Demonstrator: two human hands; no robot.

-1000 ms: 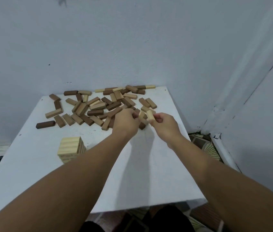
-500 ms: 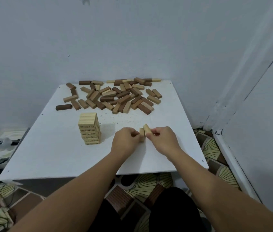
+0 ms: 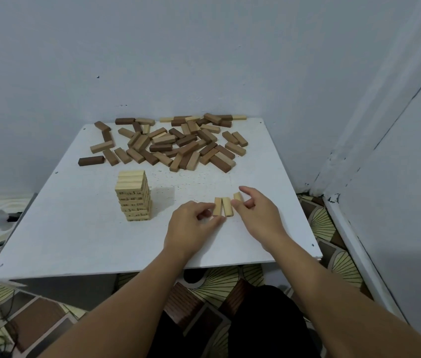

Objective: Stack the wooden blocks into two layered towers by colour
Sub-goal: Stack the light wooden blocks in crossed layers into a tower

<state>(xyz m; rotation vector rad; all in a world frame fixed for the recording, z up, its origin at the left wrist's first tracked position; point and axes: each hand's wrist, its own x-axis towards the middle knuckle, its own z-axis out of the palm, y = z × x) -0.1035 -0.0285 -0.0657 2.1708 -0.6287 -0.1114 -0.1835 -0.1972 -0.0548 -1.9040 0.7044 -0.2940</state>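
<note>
Pale wood is lying between the two hands: a pair of light blocks (image 3: pixel 222 206) is resting flat and side by side on the white surface (image 3: pixel 75 228), long sides touching. The left hand (image 3: pixel 191 227) is curling its fingers (image 3: pixel 205 214) beside the left block of the pair, with the thumb tip reaching under the near ends; whether it is truly pinching that block or only touching it is not clear. The right hand (image 3: pixel 255 211) is pinching a third light block (image 3: pixel 237 196) between thumb and fingers, holding it just beside the right edge of the pair, with the forefinger stretching out above it. Farther left on the surface, a light tower (image 3: pixel 133 196) is standing upright, several layers high, with small dark marks showing on its block ends. Toward the far edge, against the wall, a loose pile of blocks (image 3: pixel 178 144) is sprawling in mixed light, mid-brown and dark tones, and one dark block (image 3: pixel 91 160) is lying apart at the pile's left end. Patterned floor covering (image 3: pixel 333 228) is showing around the surface.
</note>
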